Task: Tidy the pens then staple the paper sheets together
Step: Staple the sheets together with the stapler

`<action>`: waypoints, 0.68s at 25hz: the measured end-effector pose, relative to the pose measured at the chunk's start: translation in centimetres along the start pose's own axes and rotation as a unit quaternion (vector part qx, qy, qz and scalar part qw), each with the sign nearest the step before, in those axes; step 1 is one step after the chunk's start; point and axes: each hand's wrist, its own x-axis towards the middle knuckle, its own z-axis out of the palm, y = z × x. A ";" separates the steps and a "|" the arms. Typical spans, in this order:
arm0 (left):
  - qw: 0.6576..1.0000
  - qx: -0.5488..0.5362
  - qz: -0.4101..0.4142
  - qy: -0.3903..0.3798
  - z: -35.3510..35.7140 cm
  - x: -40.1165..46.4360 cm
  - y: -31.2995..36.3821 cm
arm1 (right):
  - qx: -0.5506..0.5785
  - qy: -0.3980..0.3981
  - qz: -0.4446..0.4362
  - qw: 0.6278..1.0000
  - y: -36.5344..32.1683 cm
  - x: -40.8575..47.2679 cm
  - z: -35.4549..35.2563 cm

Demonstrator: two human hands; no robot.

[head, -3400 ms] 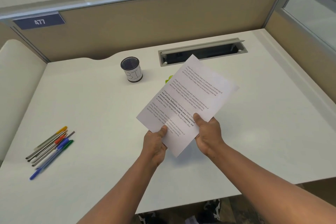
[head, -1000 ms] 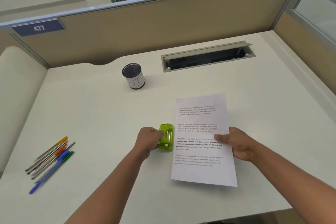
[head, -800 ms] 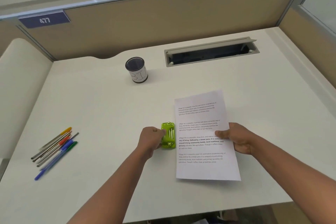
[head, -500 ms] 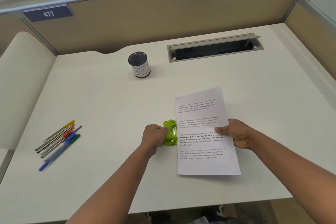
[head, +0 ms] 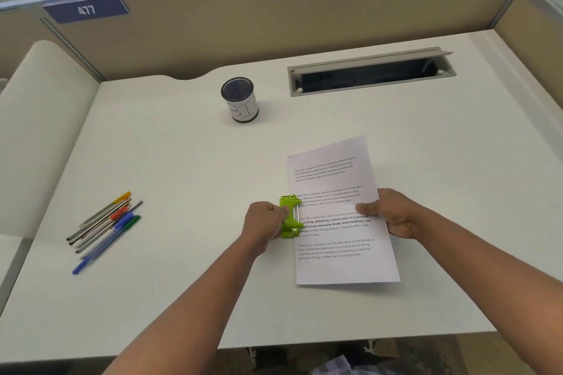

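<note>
Now stapler point(head: 291, 216), gripped by left hand point(head: 264, 222), overlaps paper sheets point(head: 338, 213) edge; right hand point(head: 393, 211) still pinching them.

**White desk and what rests on it**

The white desk point(head: 189, 161) carries a loose bunch of pens point(head: 105, 230) near its left edge, lying side by side at a slant. A dark mesh cup point(head: 240, 99) with a white label stands upright toward the back, left of a long grey cable slot point(head: 370, 71) set into the top. Printed paper sheets point(head: 338, 213) lie near the front, with a green stapler point(head: 290, 216) at their left edge.
</note>
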 end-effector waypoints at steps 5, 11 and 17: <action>1.000 0.009 -0.001 0.000 0.0 -0.1 0.1 | 0.000 -0.005 0.002 1.000 0.0 0.2 0.4; 1.000 0.016 0.007 -0.005 -0.2 -0.1 0.2 | 0.005 -0.002 0.006 1.000 0.1 0.2 0.4; 1.000 0.011 0.004 -0.011 -0.2 -0.1 0.2 | 0.009 -0.002 0.005 1.000 0.1 0.2 0.3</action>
